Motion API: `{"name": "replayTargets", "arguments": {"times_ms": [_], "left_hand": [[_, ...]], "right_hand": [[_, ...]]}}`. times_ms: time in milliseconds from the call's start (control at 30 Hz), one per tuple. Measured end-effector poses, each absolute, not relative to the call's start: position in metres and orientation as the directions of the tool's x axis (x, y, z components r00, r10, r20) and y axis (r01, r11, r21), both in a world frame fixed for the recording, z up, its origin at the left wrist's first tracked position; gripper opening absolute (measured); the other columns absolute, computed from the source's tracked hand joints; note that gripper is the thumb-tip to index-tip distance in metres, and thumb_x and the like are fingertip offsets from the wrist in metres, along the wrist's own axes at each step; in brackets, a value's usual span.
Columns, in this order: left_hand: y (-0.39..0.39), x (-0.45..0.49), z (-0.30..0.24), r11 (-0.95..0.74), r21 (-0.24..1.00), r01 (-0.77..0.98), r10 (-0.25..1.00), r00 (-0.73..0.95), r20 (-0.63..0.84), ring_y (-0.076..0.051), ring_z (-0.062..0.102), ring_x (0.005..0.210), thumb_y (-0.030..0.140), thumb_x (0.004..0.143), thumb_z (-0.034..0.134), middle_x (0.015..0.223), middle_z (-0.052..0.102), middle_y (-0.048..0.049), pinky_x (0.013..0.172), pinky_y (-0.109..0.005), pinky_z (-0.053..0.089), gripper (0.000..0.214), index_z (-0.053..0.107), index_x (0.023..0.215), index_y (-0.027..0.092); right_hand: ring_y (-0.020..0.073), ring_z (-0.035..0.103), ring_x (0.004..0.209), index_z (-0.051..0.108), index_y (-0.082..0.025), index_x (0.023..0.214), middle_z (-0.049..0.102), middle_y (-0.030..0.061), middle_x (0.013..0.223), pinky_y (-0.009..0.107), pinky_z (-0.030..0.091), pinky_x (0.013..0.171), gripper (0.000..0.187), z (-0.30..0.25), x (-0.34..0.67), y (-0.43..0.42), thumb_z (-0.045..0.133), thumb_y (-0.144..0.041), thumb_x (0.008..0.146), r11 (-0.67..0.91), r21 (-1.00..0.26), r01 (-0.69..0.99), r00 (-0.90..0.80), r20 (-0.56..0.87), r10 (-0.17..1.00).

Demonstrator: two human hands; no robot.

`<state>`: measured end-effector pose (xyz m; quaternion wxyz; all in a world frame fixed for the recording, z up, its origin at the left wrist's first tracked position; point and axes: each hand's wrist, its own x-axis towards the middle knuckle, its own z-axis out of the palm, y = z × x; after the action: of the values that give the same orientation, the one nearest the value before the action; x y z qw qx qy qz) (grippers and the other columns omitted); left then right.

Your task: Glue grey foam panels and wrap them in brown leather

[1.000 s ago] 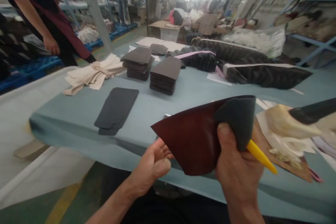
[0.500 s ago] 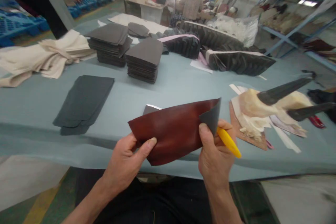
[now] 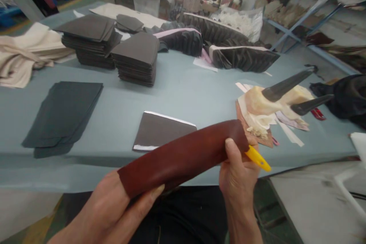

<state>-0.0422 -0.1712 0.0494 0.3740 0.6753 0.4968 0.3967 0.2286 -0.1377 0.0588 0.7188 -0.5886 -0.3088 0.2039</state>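
A reddish-brown leather piece (image 3: 183, 156) is held bent between both hands above the front edge of the table. My left hand (image 3: 114, 202) grips its left end, with the fingers hidden beneath and the thumb along the lower edge. At the right end, my right hand (image 3: 237, 171) pinches the leather with its thumb on top. A yellow handle (image 3: 259, 159) also sticks out from that hand; the rest of the tool is hidden. Behind the leather lies a dark flat piece (image 3: 160, 129) with white strips along two edges.
Dark green pieces (image 3: 65, 114) lie at left, with stacked dark pieces (image 3: 135, 59) behind them. Rows of dark pieces (image 3: 243, 59) stand farther back. On the right are two dark-handled brushes (image 3: 286, 84) on pale pads. Cream cloth (image 3: 25, 53) rests at far left.
The leather is now curled lengthwise, its grey underside hidden. My left hand has moved lower and left. The view has shifted right, and the white-edged dark piece shows more.
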Motion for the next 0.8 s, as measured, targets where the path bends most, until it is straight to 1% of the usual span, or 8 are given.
{"name": "replayTargets", "arguments": {"times_ms": [67,167,267,367,467,567,667,800], "left_hand": [[-0.168,-0.041,0.052,-0.341,0.820,0.459,0.927,0.308,0.213,-0.024,0.081,0.089,0.041,0.095,0.075,0.102,0.085,0.0031,0.094,-0.027,0.065,0.028,0.080,0.122,0.042],[-0.157,-0.030,0.064,-0.462,0.752,0.471,0.867,0.420,0.269,-0.023,0.081,0.085,0.042,0.103,0.064,0.098,0.085,0.0015,0.091,-0.027,0.065,0.025,0.080,0.121,0.038],[-0.143,-0.023,0.073,-0.420,0.773,0.477,0.885,0.404,0.231,-0.023,0.081,0.086,0.042,0.104,0.063,0.098,0.085,-0.0004,0.090,-0.028,0.064,0.025,0.080,0.118,0.032],[-0.126,-0.025,0.077,-0.288,0.823,0.489,0.939,0.312,0.143,-0.022,0.079,0.079,0.048,0.102,0.066,0.093,0.084,-0.0005,0.074,-0.027,0.062,0.026,0.082,0.106,0.027],[-0.098,-0.031,0.086,-0.178,0.864,0.471,0.973,0.218,0.082,-0.019,0.069,0.066,0.050,0.095,0.073,0.076,0.077,0.0007,0.060,-0.027,0.056,0.028,0.080,0.095,0.023],[-0.063,-0.036,0.094,-0.139,0.910,0.391,0.975,0.215,0.056,-0.018,0.069,0.071,0.048,0.091,0.077,0.079,0.075,0.0006,0.064,-0.027,0.057,0.027,0.075,0.091,0.021],[-0.035,-0.042,0.096,-0.147,0.917,0.371,0.969,0.242,0.058,-0.016,0.067,0.073,0.049,0.089,0.081,0.083,0.073,0.0001,0.065,-0.025,0.055,0.031,0.071,0.091,0.019],[-0.019,-0.052,0.088,-0.142,0.909,0.393,0.961,0.275,0.032,-0.012,0.061,0.065,0.044,0.089,0.083,0.078,0.068,0.0015,0.055,-0.023,0.046,0.029,0.068,0.094,0.020]], "right_hand": [[0.0146,0.066,0.084,0.060,-0.024,0.102,0.068,-0.0031,0.093,0.031,0.054,0.086,0.046,0.054,0.241,-0.146,0.091,-0.043,0.075,0.228,-0.972,0.046,0.765,0.181,0.618],[0.0149,0.066,0.080,0.059,-0.024,0.101,0.067,-0.0029,0.090,0.032,0.053,0.081,0.049,0.044,0.254,-0.160,0.093,-0.046,0.074,0.129,-0.989,0.070,0.739,0.139,0.659],[0.0130,0.060,0.070,0.060,-0.022,0.097,0.062,-0.0035,0.084,0.028,0.049,0.069,0.050,0.037,0.256,-0.167,0.093,-0.051,0.073,0.044,-0.974,0.222,0.747,0.199,0.635],[0.0112,0.056,0.066,0.060,-0.022,0.095,0.061,-0.0036,0.082,0.026,0.044,0.061,0.048,0.041,0.250,-0.161,0.092,-0.049,0.073,0.021,-0.951,0.309,0.737,0.254,0.626],[0.0102,0.051,0.064,0.056,-0.023,0.095,0.056,-0.0056,0.080,0.024,0.040,0.057,0.042,0.048,0.246,-0.140,0.088,-0.041,0.075,0.088,-0.927,0.365,0.653,0.322,0.685],[0.0083,0.043,0.057,0.054,-0.024,0.091,0.050,-0.0071,0.077,0.023,0.033,0.049,0.043,0.050,0.248,-0.109,0.087,-0.033,0.066,0.233,-0.858,0.457,0.563,0.482,0.672],[0.0080,0.047,0.060,0.053,-0.023,0.096,0.049,-0.0047,0.086,0.025,0.035,0.052,0.044,0.044,0.253,-0.082,0.083,-0.031,0.065,0.294,-0.814,0.500,0.507,0.551,0.663],[0.0074,0.046,0.067,0.053,-0.024,0.096,0.048,-0.0015,0.095,0.028,0.038,0.057,0.041,0.034,0.258,-0.068,0.082,-0.033,0.067,0.305,-0.778,0.550,0.445,0.582,0.681]]}}
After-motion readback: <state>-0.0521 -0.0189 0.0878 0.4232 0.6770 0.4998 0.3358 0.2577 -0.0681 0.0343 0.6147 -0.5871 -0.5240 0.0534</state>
